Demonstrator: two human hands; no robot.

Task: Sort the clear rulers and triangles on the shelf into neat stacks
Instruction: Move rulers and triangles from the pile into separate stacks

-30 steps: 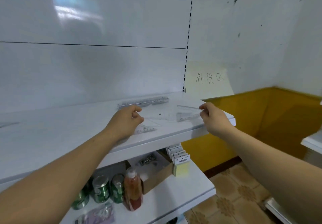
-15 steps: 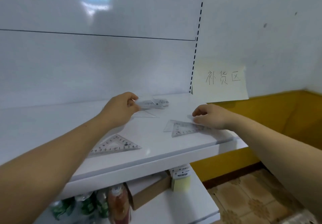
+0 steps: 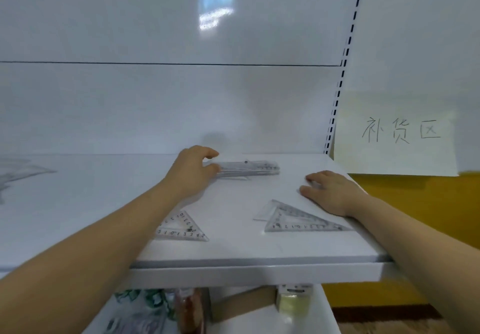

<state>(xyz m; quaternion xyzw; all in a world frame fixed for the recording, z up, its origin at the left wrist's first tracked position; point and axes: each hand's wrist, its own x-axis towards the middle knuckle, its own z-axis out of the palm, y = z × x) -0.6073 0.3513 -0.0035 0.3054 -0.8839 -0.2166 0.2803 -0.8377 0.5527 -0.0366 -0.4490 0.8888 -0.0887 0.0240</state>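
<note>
Plainly, the left hand (image 3: 192,172) grips the left end of the clear rulers (image 3: 249,168), whose long axis runs off to its right across the shelf (image 3: 233,263), while the right hand (image 3: 330,190), fingers flat and relaxed, rests just beyond the overlapping triangles (image 3: 298,219).

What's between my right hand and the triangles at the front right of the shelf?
Nothing visible. The right hand lies flat on the shelf directly behind the overlapping triangles, with no other thing between them.
</note>
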